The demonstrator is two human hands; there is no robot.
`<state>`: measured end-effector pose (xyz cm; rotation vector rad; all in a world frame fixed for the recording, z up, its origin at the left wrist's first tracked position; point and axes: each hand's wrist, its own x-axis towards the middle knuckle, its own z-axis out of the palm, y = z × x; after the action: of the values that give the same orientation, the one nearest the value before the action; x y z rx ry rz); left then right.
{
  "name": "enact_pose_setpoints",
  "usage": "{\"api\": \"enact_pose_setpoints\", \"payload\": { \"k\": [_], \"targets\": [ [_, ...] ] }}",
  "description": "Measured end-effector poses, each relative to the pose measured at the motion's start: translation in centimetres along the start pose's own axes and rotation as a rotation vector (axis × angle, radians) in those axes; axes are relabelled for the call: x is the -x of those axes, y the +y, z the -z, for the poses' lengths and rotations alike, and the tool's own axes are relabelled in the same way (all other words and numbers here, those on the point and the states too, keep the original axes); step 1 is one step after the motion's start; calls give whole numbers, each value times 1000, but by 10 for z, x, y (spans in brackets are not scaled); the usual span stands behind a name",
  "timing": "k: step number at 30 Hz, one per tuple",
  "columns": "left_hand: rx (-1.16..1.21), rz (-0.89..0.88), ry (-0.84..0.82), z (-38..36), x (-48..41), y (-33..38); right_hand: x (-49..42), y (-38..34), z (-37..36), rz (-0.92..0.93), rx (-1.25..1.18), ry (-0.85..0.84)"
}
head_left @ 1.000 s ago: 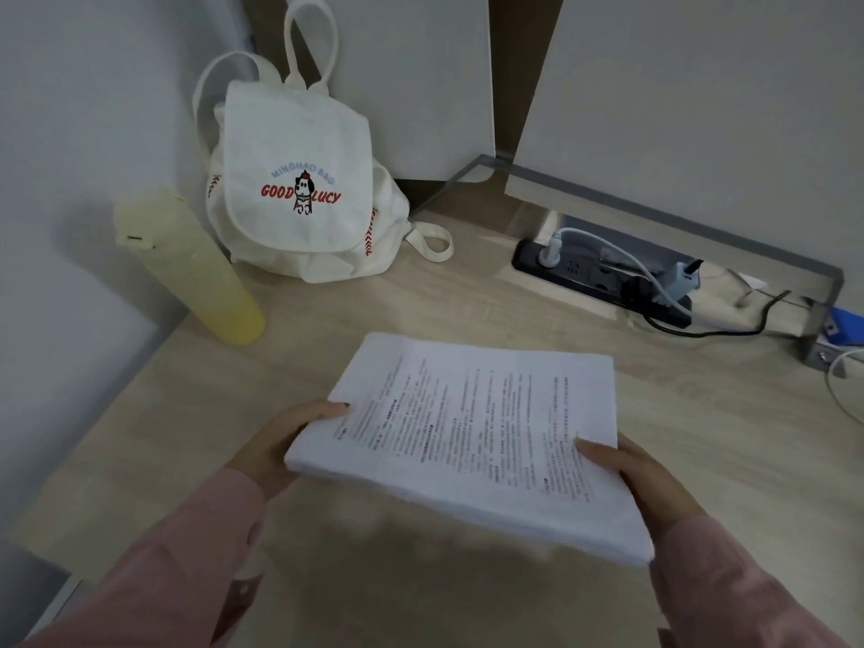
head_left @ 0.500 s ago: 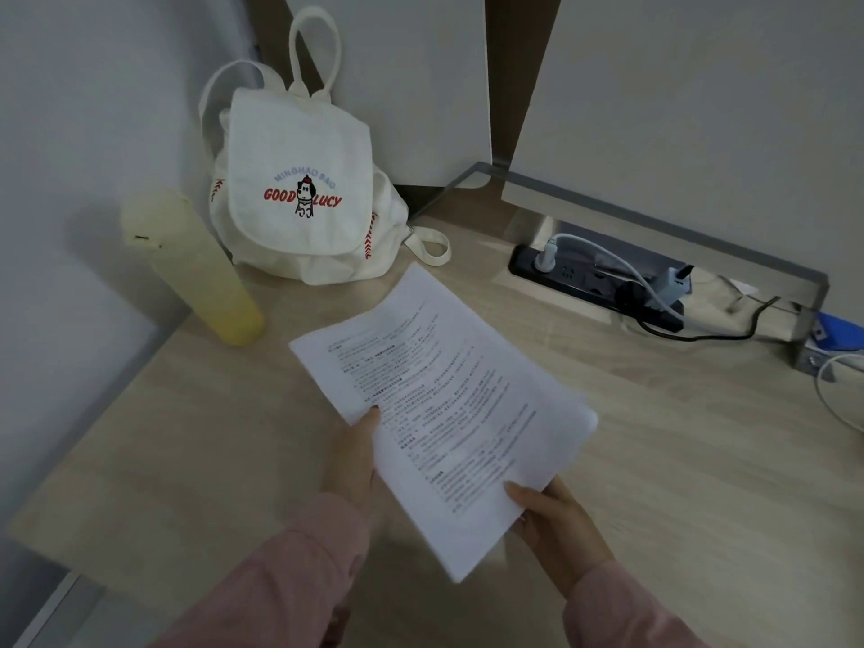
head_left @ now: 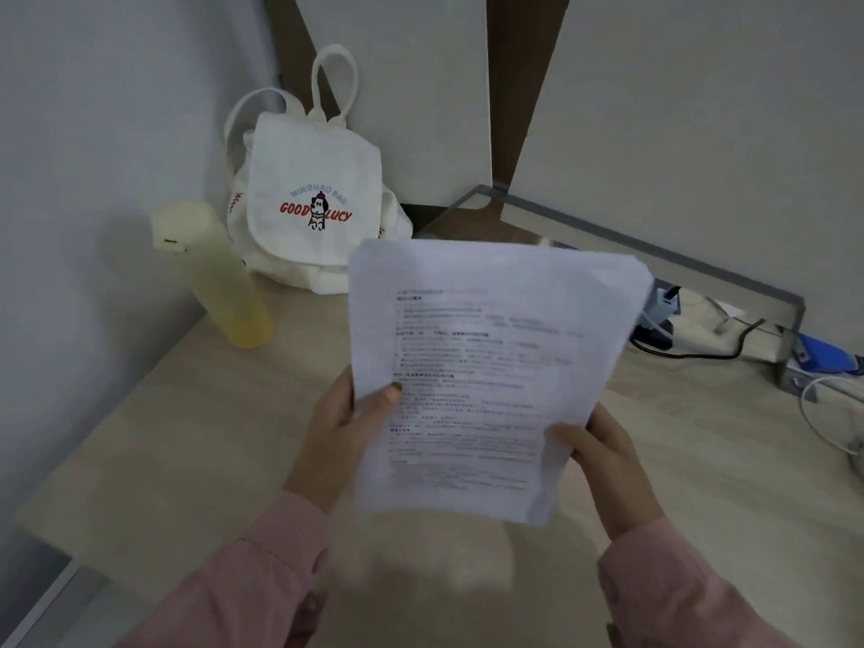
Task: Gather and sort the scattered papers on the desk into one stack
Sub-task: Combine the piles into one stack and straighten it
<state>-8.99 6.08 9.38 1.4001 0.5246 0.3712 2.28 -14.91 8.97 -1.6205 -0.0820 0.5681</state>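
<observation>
A stack of white printed papers stands almost upright above the light wooden desk, its printed face toward me and its lower edge lifted off the surface. My left hand grips the stack's left edge with the thumb on the front. My right hand holds the lower right edge, thumb on the page. Both sleeves are pink. The print is blurred.
A white canvas backpack leans in the back corner. A pale yellow bottle stands to its left near the wall. At the back right lie a power strip with plugs and cables, a blue object and a white cable.
The stack has been turned from lying flat and wide to standing upright in portrait, and lifted toward me. Both hands shifted to its lower side edges.
</observation>
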Motion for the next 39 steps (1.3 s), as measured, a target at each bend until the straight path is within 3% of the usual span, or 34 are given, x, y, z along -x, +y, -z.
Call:
{"api": "enact_pose_setpoints", "payload": {
  "k": [3, 6, 9, 14, 22, 27, 39],
  "targets": [
    [-52, -40, 79, -2, 9, -8, 8, 4, -8, 74, -51, 128],
    [-56, -17, 166, -8, 20, -22, 15, 16, -14, 31, -28, 206],
    [-17, 54, 221, -11, 22, -29, 19, 16, -22, -49, -37, 189],
    [-47, 56, 279, -18, 34, -35, 24, 12, -13, 1, -40, 170],
    [-130, 44, 257, -32, 62, -21, 35, 10, 10, -60, -52, -50],
    [-242, 117, 317, -15, 99, -31, 47, 24, 6, -189, 83, -257],
    [-397, 494, 639, 117, 235, -67, 111, 92, -115, -460, 356, -776]
  ]
}}
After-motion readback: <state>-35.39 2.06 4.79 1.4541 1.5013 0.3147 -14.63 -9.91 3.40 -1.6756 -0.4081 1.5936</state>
